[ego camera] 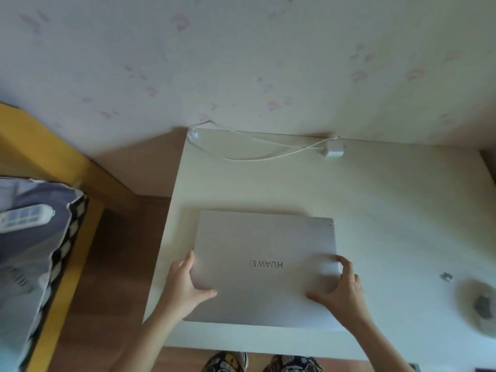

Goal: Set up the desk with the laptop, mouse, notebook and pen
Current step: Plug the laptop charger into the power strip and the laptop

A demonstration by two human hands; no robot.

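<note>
Silver metal: the laptop (264,267) is a closed, matte grey slab with its maker's lettering reading upside down from the camera, so the hinge edge seems to be the near one, though that is a judgement from the lettering only.
Position: it lies in the lower centre of the frame, on the left half of the white table (389,210), its near edge close to the table's front edge and its left side close to the table's left edge.
Long axis: left to right across the frame, roughly square to the table front.
Left grip: the left hand (185,284) is clamped on the lower left edge, thumb on the lid, fingers curled round the side.
Right grip: the right hand (342,289) is clamped on the lower right edge, thumb on top, fingers round the side.
Deciding relation: the laptop lies between the two hands, reaching away from them toward the wall; both are equally near.
Next move, as a judgement: if the hinge is near, it needs turning round before opening.
Farther out: a white cable (257,154) and charger block (334,151) lie at the table's far edge, well apart.
Right edge: a small blurred object (447,277) and a round blurred thing (480,304), neither identifiable.
Not seen: mouse, notebook and pen.
</note>
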